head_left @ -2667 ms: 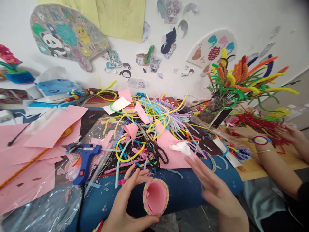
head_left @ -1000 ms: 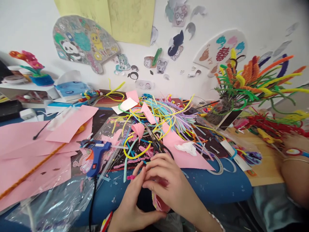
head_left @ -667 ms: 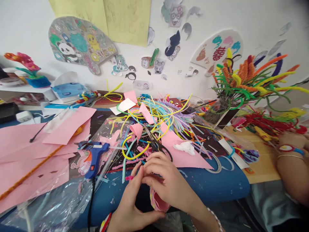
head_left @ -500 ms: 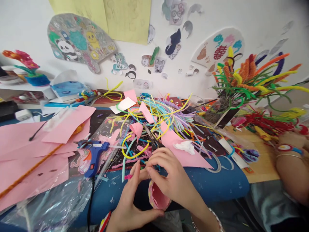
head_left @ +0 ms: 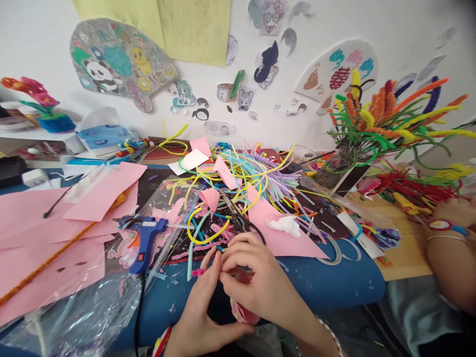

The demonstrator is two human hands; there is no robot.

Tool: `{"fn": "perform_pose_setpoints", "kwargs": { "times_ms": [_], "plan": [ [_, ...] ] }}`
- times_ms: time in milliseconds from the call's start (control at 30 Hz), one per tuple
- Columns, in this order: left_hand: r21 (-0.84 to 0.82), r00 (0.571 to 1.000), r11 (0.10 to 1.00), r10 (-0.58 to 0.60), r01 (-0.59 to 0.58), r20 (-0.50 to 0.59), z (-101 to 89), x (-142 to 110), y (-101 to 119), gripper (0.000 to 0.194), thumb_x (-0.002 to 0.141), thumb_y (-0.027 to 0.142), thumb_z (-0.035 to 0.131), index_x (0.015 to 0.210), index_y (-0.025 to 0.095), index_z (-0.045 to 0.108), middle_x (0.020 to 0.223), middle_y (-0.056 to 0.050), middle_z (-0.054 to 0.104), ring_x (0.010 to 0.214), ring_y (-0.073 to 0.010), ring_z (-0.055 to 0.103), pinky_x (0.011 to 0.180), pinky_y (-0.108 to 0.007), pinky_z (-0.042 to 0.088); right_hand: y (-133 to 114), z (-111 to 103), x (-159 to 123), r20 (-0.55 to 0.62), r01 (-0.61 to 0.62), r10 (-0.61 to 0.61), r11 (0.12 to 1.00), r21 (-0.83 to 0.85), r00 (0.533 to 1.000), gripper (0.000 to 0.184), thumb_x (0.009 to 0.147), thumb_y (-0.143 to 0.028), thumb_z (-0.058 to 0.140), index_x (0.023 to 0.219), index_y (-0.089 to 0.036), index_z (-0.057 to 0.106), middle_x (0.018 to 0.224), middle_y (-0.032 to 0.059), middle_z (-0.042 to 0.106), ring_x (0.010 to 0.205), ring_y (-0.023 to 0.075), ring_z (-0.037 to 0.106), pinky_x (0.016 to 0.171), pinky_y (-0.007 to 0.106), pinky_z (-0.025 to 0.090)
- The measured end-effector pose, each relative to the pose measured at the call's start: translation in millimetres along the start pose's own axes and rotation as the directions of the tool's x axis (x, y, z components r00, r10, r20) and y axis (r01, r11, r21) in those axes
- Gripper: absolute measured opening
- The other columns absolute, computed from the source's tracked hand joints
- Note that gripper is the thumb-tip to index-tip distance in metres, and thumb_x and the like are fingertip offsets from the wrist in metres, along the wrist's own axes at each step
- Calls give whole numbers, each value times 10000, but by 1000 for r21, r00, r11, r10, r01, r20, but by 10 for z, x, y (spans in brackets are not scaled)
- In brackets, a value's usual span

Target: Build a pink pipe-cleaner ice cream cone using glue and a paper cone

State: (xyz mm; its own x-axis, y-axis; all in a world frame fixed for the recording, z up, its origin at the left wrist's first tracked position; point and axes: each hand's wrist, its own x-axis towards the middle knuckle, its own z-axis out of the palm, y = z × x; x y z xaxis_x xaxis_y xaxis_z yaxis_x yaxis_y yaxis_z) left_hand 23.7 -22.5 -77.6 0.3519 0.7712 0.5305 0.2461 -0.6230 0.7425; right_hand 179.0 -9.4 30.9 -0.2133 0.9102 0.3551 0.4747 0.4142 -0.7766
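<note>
My left hand [head_left: 197, 307] cups a pink paper cone [head_left: 242, 312] from below at the near edge of the blue table [head_left: 334, 282]. My right hand [head_left: 256, 277] is closed over the cone's rim from above, fingers pinched together against the left fingertips. Most of the cone is hidden under the right hand; only its lower pink edge shows. Black scissors [head_left: 241, 220] lie just beyond my fingers on a heap of coloured pipe cleaners [head_left: 241, 183].
A blue glue gun [head_left: 143, 235] lies to the left, its cord running off the table's edge. Pink paper sheets [head_left: 55, 223] cover the left side. A vase of pipe-cleaner flowers [head_left: 372, 124] stands at the right. Another person's arm [head_left: 446, 248] rests at the far right.
My right hand came from open beside the cone to closed over its rim, where it shifts slightly. The cone tilted and is now mostly covered. The view swung a little right.
</note>
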Motion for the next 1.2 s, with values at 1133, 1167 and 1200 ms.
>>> {"fn": "perform_pose_setpoints", "kwargs": {
  "times_ms": [1133, 1167, 1200],
  "plan": [
    [-241, 997, 971, 10, 9, 74, -8, 120, 48, 1116, 793, 462, 782, 1597, 242, 40, 1175, -125, 708, 1251, -380, 585, 1133, -696, 228, 769, -577, -224, 171, -484, 453, 820, 306, 875, 220, 830, -381, 698, 923, -193, 766, 902, 61, 784, 819, 167, 724, 768, 272, 569],
    [-240, 997, 971, 11, 7, 72, -8, 122, 44, 1115, 794, 465, 780, 1598, 242, 40, 1176, -126, 709, 1251, -381, 585, 1131, -697, 231, 778, -581, -241, 183, -495, 460, 807, 323, 869, 228, 825, -385, 709, 935, -195, 770, 918, 65, 787, 831, 169, 727, 782, 277, 571],
    [-238, 997, 971, 13, 4, 70, -8, 123, 42, 1117, 792, 470, 779, 1598, 241, 40, 1173, -127, 710, 1249, -383, 587, 1128, -698, 235, 785, -586, -255, 184, -502, 467, 801, 326, 865, 232, 814, -390, 724, 931, -196, 772, 909, 64, 787, 818, 169, 726, 775, 279, 572]
  ]
}}
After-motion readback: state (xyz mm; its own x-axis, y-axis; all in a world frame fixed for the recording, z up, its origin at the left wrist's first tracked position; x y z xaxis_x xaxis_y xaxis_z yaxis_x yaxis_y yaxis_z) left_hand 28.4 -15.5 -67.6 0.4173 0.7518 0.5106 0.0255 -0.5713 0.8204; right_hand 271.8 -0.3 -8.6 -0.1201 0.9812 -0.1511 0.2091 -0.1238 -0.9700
